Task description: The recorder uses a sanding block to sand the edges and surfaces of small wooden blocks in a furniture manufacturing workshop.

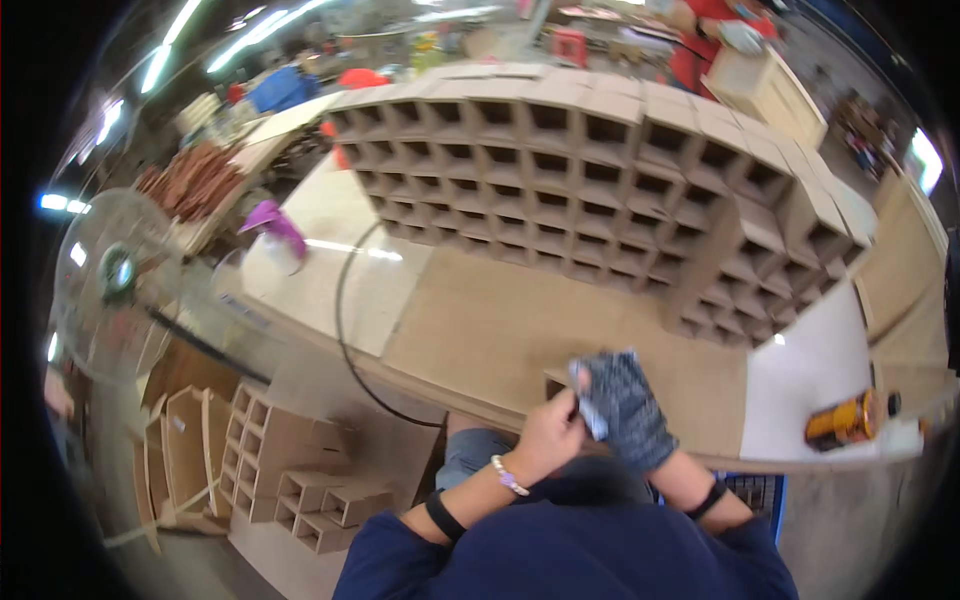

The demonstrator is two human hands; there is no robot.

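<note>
My left hand [547, 437], bare with a beaded bracelet at the wrist, is closed at the table's front edge; what its fingers pinch is too small and blurred to name. Right beside it my right hand [630, 415] wears a dark grey knitted glove, its fingers curled toward the left hand. A pale bluish patch shows between the two hands, and I cannot tell if it is cloth or part of the glove. Just behind the hands the edge of a small brown box [553, 384] peeks out, mostly hidden.
A tall stack of brown open-fronted boxes [550, 117] spans the table [480, 310]. A purple-topped spray bottle [283, 235] and black hose [340, 310] lie left; an amber bottle [842, 420] lies right. More boxes [325, 505] and a fan [118, 275] are lower left. Another person [690, 65] stands beyond.
</note>
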